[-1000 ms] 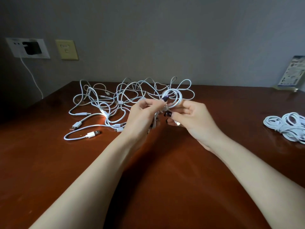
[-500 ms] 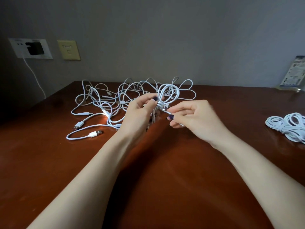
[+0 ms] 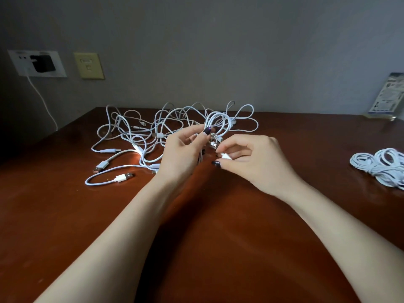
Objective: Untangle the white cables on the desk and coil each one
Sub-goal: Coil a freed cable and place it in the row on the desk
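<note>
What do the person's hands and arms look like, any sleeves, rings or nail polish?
The left hand and right hand wear dark purple nail polish. Both arms are bare up to the frame's edge: no sleeves, rings, watch or bracelet show.

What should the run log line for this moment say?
left hand: holds looped cable | right hand: pinches white plug | tangle: behind hands | coiled bundle: far right

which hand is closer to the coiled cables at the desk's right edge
Right. The right hand, pinching a plug, is left of the coiled cables, well apart; the left hand is farther left, holding a cable loop.
</note>
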A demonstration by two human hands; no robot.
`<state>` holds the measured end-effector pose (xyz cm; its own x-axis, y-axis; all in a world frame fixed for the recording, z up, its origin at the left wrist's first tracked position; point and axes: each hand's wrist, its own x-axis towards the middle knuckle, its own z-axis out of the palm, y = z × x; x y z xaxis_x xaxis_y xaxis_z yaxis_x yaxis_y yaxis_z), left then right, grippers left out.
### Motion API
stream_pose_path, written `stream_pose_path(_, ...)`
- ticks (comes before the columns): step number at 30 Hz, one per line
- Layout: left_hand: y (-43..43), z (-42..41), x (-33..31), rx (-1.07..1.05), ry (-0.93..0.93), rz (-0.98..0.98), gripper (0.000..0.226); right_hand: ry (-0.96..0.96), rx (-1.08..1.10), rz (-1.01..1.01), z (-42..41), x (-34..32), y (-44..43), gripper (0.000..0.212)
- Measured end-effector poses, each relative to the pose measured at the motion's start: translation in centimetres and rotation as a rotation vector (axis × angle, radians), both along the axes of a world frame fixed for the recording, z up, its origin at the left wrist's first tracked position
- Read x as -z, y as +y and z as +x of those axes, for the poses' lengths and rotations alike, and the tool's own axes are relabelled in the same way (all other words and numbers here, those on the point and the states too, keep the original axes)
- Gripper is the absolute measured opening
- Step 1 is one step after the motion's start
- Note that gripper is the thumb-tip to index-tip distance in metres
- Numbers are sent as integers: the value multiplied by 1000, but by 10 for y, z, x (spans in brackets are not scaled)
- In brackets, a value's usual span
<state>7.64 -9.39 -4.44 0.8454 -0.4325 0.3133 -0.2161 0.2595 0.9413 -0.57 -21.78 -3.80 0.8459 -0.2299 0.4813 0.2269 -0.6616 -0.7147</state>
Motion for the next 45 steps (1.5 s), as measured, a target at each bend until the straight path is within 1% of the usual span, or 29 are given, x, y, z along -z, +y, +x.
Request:
stream_pose_path(4, 0, 1, 1, -36, -44, 48, 22, 52, -157, 21, -5, -3, -1, 30)
stream_pose_path(7, -1, 1, 2, -46, -46, 49, 23, 19, -137, -8, -3, -3, 0, 25)
stream_pose_path(8, -2, 1, 2, -40, -33, 36, 23, 1, -118, 40, 0, -3, -1, 22)
stream_pose_path(10, -2, 0, 1, -11, -6, 3, 21, -14, -104, 260, 3, -3, -2, 20)
stream_pose_path(11, -3, -1, 2, 6, -18, -3, 21, -18, -88, 352, 4, -4, -2, 20)
stream_pose_path(12, -3, -2, 2, 15, -59, 12, 21, -23, -71, 403, 5, -5, -3, 20)
stream_pose_path(15, -5, -5, 4, 15, -216, 114, 27, -30, -33, 440, 3, -7, -2, 20)
stream_pose_path(19, -6, -6, 5, 21, -218, 102, 20, -17, 8, 511, 4, -8, -1, 24)
stream_pose_path(22, -8, -7, 8, 17, -212, 98, 21, 20, 42, 566, 3, -8, 0, 24)
stream_pose_path(26, -11, -12, 10, 22, -256, 109, 22, 28, 119, 571, 5, -5, -1, 24)
stream_pose_path(30, -10, -14, 12, 18, -276, 86, 21, -38, 199, 483, 9, -1, 0, 27)
stream_pose_path(34, -11, -12, 12, 23, -296, 53, 22, -108, 323, 401, 8, 1, -5, 27)
stream_pose_path(35, -11, -12, 12, 43, -288, 41, 22, -111, 297, 441, 8, 0, -5, 26)
stream_pose_path(37, -11, -14, 10, 100, -241, 9, 23, -95, 125, 586, 6, -1, -4, 16)
stream_pose_path(38, -11, -14, 9, 123, -229, -3, 22, -88, 45, 630, 5, -2, -3, 13)
stream_pose_path(39, -11, -15, 9, 134, -229, -5, 21, -87, 3, 630, 4, -4, -2, 11)
stream_pose_path(42, -12, -16, 8, 133, -215, 11, 19, -150, 31, 531, 5, -4, -2, 10)
stream_pose_path(45, -16, -21, 8, 150, -185, 26, 19, -193, 93, 523, 7, -1, -4, 21)
